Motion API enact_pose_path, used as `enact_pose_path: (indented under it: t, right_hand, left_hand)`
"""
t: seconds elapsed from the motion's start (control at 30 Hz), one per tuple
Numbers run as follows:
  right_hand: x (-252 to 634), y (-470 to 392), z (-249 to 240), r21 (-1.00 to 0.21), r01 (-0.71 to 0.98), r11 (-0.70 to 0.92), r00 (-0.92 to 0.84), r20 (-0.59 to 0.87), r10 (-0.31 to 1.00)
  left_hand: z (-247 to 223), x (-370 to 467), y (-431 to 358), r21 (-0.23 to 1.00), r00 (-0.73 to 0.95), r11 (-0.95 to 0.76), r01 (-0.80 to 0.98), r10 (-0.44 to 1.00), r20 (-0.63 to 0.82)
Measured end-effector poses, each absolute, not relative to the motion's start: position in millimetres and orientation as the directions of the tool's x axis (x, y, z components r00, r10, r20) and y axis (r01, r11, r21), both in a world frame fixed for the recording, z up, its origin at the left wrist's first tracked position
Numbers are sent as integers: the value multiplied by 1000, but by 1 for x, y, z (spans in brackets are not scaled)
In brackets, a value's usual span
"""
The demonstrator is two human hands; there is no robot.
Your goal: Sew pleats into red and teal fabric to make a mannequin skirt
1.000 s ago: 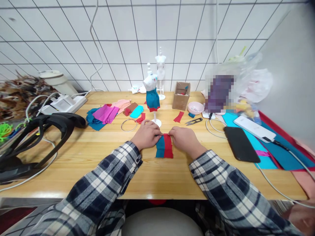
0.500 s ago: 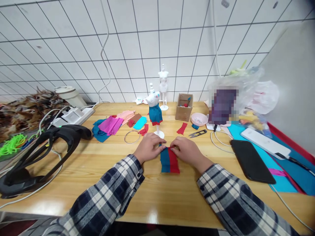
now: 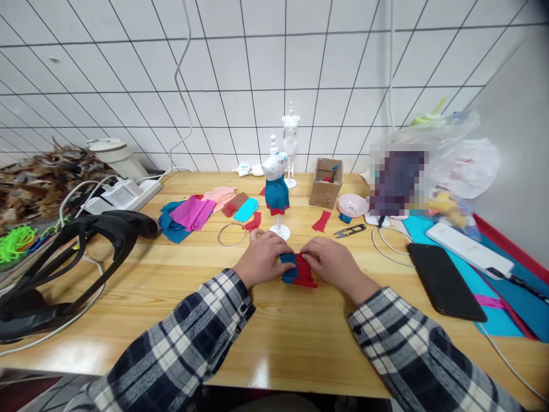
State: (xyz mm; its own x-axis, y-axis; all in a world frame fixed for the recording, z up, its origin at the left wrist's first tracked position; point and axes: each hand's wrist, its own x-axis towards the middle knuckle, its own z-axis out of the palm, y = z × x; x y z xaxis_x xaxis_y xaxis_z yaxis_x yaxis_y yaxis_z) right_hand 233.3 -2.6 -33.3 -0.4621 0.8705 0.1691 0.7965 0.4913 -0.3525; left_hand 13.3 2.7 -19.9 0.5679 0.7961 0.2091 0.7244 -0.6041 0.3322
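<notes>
Low over the wooden table, a small piece of blue and red fabric (image 3: 302, 271) lies in narrow folds between my hands. My left hand (image 3: 266, 258) pinches its blue side, thumb on top. The red side is gripped by my right hand (image 3: 332, 262), with some fingertips hidden behind the cloth. Just beyond stands a miniature dress form (image 3: 277, 177) wearing a white top and a blue skirt with a red hem. A second, bare white dress form (image 3: 290, 137) is behind it.
Thread snips (image 3: 350, 230), a pink bowl (image 3: 353, 205) and a cardboard box (image 3: 326, 183) stand right of the dress forms. Left are a metal ring (image 3: 232, 234), fabric scraps (image 3: 193, 213) and a black headset frame (image 3: 86, 257). A black phone (image 3: 446, 280) lies at right.
The fabric has gone from lying flat to being gathered into folds, and is now shorter front to back. Both hands keep hold of it. The camera view has shifted slightly.
</notes>
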Motion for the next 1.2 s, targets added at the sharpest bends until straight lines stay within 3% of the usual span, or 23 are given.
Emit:
enact_pose_path:
  t: [0.2, 0.73, 1.03, 1.2]
  right_hand:
    - [237, 2, -40, -464, 766, 444, -418, 164, 893]
    - [240, 2, -32, -401, 783, 475, -476, 104, 873]
    - [237, -2, -32, -476, 757, 448, -452, 114, 884]
    - [235, -2, -31, -438, 783, 440, -448, 92, 889]
  left_hand:
    - [-25, 13, 7, 320, 530, -576, 752, 818, 224]
    - [-19, 14, 15, 268, 635, -657, 704, 752, 177]
    - [-18, 13, 11, 272, 648, -667, 694, 743, 168]
    - [-20, 14, 14, 268, 637, -647, 714, 759, 136]
